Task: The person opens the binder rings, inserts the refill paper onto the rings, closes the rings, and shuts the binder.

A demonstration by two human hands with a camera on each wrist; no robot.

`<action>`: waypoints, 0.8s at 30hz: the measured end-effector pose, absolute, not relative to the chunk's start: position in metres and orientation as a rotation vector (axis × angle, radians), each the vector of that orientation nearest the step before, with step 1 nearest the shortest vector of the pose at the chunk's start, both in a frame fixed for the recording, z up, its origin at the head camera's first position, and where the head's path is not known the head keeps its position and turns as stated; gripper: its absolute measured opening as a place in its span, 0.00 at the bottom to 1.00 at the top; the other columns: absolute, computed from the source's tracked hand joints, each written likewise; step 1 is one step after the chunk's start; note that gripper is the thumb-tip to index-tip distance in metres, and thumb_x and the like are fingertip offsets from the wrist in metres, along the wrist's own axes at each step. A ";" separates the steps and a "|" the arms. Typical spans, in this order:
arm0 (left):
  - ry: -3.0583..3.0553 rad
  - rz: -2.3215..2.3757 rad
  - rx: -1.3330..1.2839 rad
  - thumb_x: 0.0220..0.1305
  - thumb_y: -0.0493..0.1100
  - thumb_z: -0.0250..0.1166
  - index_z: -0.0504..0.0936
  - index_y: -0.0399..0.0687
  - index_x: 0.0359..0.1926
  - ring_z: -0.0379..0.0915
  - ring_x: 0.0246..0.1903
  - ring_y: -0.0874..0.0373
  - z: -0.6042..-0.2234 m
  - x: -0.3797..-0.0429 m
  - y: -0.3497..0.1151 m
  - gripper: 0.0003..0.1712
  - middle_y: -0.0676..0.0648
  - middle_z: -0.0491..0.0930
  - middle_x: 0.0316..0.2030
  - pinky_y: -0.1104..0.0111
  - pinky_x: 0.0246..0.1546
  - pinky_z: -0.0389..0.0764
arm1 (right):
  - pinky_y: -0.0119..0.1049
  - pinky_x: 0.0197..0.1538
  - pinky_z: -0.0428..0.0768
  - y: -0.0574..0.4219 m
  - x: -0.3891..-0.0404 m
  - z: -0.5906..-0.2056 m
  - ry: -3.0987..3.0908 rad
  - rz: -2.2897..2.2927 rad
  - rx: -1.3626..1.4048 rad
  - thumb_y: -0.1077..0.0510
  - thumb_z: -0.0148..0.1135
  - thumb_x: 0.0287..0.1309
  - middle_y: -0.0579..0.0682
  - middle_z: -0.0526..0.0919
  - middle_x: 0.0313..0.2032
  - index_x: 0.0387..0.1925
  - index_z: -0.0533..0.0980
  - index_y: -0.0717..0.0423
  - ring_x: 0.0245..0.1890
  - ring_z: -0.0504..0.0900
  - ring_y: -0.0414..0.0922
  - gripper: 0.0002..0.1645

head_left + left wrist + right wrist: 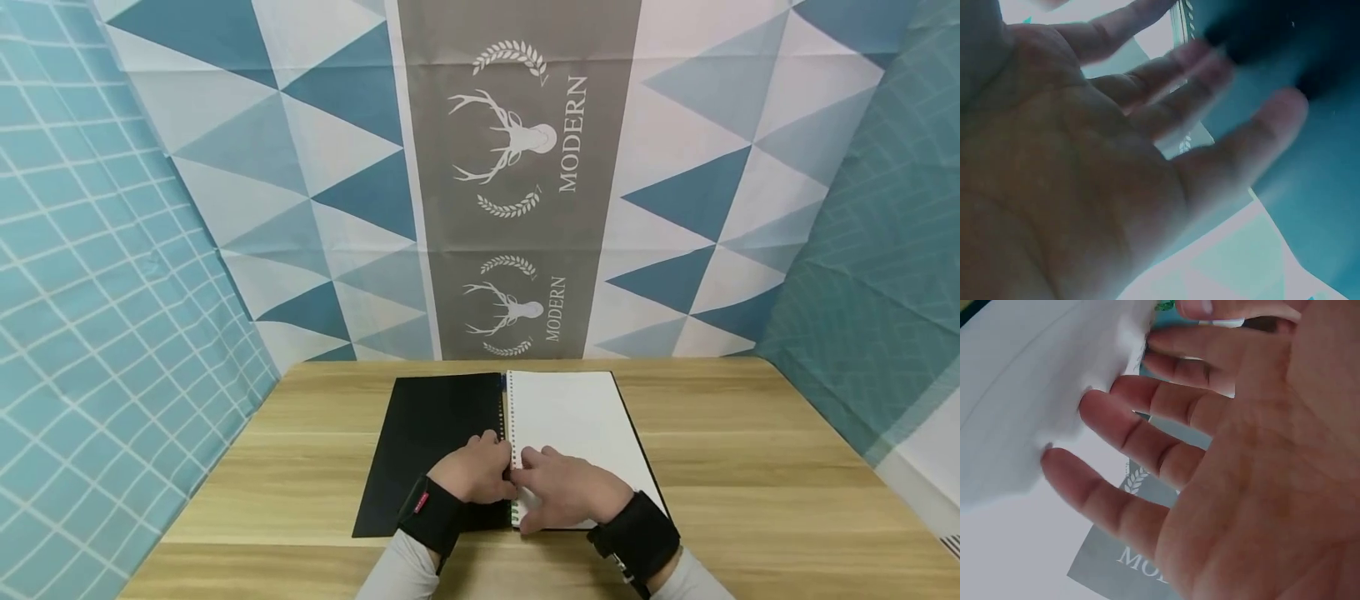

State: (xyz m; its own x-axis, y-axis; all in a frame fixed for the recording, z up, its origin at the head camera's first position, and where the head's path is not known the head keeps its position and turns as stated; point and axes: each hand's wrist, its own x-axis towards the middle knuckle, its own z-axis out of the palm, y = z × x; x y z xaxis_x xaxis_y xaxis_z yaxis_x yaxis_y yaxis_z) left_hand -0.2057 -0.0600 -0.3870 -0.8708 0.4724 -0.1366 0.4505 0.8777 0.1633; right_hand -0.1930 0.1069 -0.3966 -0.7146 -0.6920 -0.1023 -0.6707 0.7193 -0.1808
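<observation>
An open spiral notebook lies flat on the table, its black cover [435, 425] to the left and a white page [581, 412] to the right. My left hand [478, 469] rests on the cover close to the spine. In the left wrist view, the spread fingertips [1282, 112] touch the dark surface. On the page beside the spine, my right hand [570, 487] presses with its fingers [1141, 434] extended, as the right wrist view shows. The two hands nearly meet over the binding [512, 417], covering part of it. A bit of green coil [515, 512] shows at its near end.
The notebook lies on a wood-grain table [720, 450]. A patterned cloth [517, 167] with deer heads hangs behind the far edge, and a blue checked cloth [97, 292] hangs at the left. Black bands [637, 537] circle both wrists.
</observation>
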 end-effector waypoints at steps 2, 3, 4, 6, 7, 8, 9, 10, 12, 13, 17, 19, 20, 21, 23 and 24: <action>2.862 0.187 0.679 0.56 0.53 0.70 0.77 0.42 0.42 0.67 0.36 0.51 -0.387 -0.203 -0.057 0.22 0.45 0.72 0.37 0.58 0.40 0.78 | 0.42 0.35 0.79 0.106 -0.191 -0.395 2.747 -0.169 -1.101 0.36 0.70 0.48 0.44 0.73 0.46 0.49 0.77 0.40 0.41 0.71 0.43 0.27; 2.856 0.187 0.665 0.56 0.54 0.70 0.76 0.42 0.43 0.67 0.37 0.51 -0.388 -0.202 -0.056 0.23 0.45 0.72 0.38 0.58 0.41 0.78 | 0.41 0.33 0.79 0.106 -0.190 -0.395 2.746 -0.159 -1.100 0.37 0.70 0.48 0.45 0.72 0.45 0.49 0.78 0.40 0.40 0.70 0.44 0.27; 2.853 0.185 0.653 0.56 0.55 0.70 0.76 0.42 0.44 0.67 0.38 0.51 -0.389 -0.201 -0.055 0.24 0.45 0.72 0.38 0.58 0.41 0.78 | 0.41 0.33 0.78 0.105 -0.190 -0.395 2.751 -0.150 -1.096 0.37 0.70 0.48 0.45 0.72 0.45 0.48 0.78 0.40 0.39 0.70 0.44 0.26; 2.855 0.189 0.634 0.55 0.54 0.70 0.75 0.41 0.45 0.67 0.38 0.51 -0.389 -0.201 -0.054 0.25 0.45 0.72 0.38 0.58 0.42 0.78 | 0.43 0.34 0.79 0.105 -0.189 -0.395 2.763 -0.117 -1.081 0.37 0.70 0.49 0.47 0.73 0.48 0.50 0.77 0.40 0.42 0.70 0.45 0.27; 2.851 0.195 0.633 0.55 0.54 0.70 0.74 0.41 0.45 0.68 0.38 0.51 -0.389 -0.200 -0.054 0.25 0.45 0.72 0.39 0.58 0.42 0.78 | 0.45 0.36 0.80 0.106 -0.188 -0.396 2.771 -0.103 -1.075 0.37 0.70 0.48 0.49 0.73 0.51 0.53 0.76 0.41 0.45 0.71 0.47 0.30; 2.843 0.208 0.634 0.55 0.53 0.71 0.74 0.41 0.45 0.68 0.39 0.51 -0.389 -0.200 -0.054 0.25 0.45 0.72 0.39 0.59 0.42 0.78 | 0.48 0.39 0.81 0.106 -0.188 -0.397 2.780 -0.093 -1.070 0.36 0.71 0.48 0.51 0.73 0.55 0.55 0.75 0.42 0.48 0.71 0.49 0.33; 2.832 0.224 0.638 0.54 0.53 0.71 0.74 0.41 0.46 0.69 0.40 0.51 -0.388 -0.200 -0.054 0.26 0.45 0.73 0.41 0.59 0.43 0.78 | 0.51 0.41 0.81 0.106 -0.187 -0.398 2.785 -0.088 -1.068 0.37 0.71 0.47 0.52 0.72 0.59 0.58 0.74 0.43 0.52 0.71 0.50 0.37; 2.822 0.233 0.640 0.54 0.54 0.72 0.74 0.41 0.48 0.69 0.41 0.51 -0.388 -0.200 -0.054 0.28 0.45 0.74 0.42 0.58 0.44 0.78 | 0.53 0.44 0.80 0.106 -0.186 -0.399 2.787 -0.089 -1.073 0.37 0.72 0.46 0.53 0.71 0.63 0.61 0.73 0.44 0.56 0.71 0.52 0.40; 2.797 0.260 0.639 0.53 0.54 0.73 0.73 0.41 0.51 0.71 0.45 0.51 -0.387 -0.200 -0.055 0.32 0.44 0.75 0.47 0.58 0.48 0.78 | 0.56 0.48 0.79 0.105 -0.186 -0.401 2.789 -0.096 -1.100 0.37 0.73 0.45 0.54 0.67 0.68 0.63 0.71 0.46 0.61 0.69 0.53 0.43; 2.783 0.271 0.636 0.53 0.55 0.73 0.72 0.41 0.53 0.71 0.47 0.50 -0.387 -0.200 -0.055 0.34 0.43 0.75 0.49 0.57 0.49 0.78 | 0.57 0.49 0.79 0.104 -0.186 -0.401 2.785 -0.103 -1.115 0.38 0.73 0.45 0.54 0.67 0.69 0.62 0.71 0.46 0.62 0.68 0.53 0.43; 2.769 0.265 0.630 0.53 0.56 0.72 0.71 0.41 0.57 0.72 0.51 0.48 -0.387 -0.203 -0.057 0.36 0.42 0.75 0.52 0.55 0.52 0.78 | 0.53 0.50 0.80 0.103 -0.186 -0.400 2.787 -0.070 -1.183 0.44 0.74 0.46 0.50 0.72 0.64 0.55 0.74 0.44 0.61 0.70 0.49 0.33; 2.781 0.242 0.643 0.54 0.55 0.71 0.72 0.41 0.56 0.72 0.51 0.47 -0.388 -0.204 -0.058 0.35 0.41 0.75 0.52 0.54 0.52 0.78 | 0.51 0.49 0.80 0.103 -0.185 -0.398 2.792 -0.056 -1.205 0.47 0.73 0.46 0.49 0.74 0.61 0.54 0.74 0.44 0.60 0.71 0.48 0.31; 2.791 0.230 0.654 0.54 0.55 0.70 0.73 0.41 0.55 0.72 0.50 0.47 -0.388 -0.205 -0.058 0.33 0.41 0.75 0.50 0.54 0.51 0.78 | 0.50 0.49 0.81 0.103 -0.186 -0.397 2.794 -0.052 -1.212 0.48 0.73 0.46 0.48 0.75 0.59 0.53 0.75 0.44 0.58 0.72 0.47 0.30; 2.791 0.227 0.655 0.54 0.55 0.70 0.73 0.41 0.56 0.72 0.51 0.47 -0.388 -0.205 -0.058 0.34 0.41 0.75 0.51 0.53 0.52 0.78 | 0.49 0.48 0.81 0.103 -0.185 -0.396 2.798 -0.054 -1.223 0.50 0.73 0.45 0.47 0.76 0.57 0.52 0.75 0.44 0.57 0.73 0.47 0.29; 2.789 0.210 0.667 0.54 0.56 0.70 0.74 0.42 0.56 0.72 0.50 0.47 -0.388 -0.205 -0.058 0.34 0.42 0.75 0.51 0.54 0.51 0.78 | 0.49 0.47 0.81 0.104 -0.186 -0.395 2.786 -0.063 -1.218 0.52 0.74 0.44 0.48 0.75 0.58 0.53 0.74 0.44 0.56 0.73 0.48 0.32; 2.784 0.204 0.670 0.53 0.57 0.71 0.74 0.43 0.55 0.72 0.49 0.48 -0.387 -0.206 -0.059 0.34 0.42 0.75 0.51 0.55 0.50 0.79 | 0.49 0.46 0.81 0.104 -0.187 -0.395 2.783 -0.063 -1.213 0.53 0.74 0.43 0.48 0.75 0.58 0.54 0.73 0.44 0.56 0.73 0.48 0.33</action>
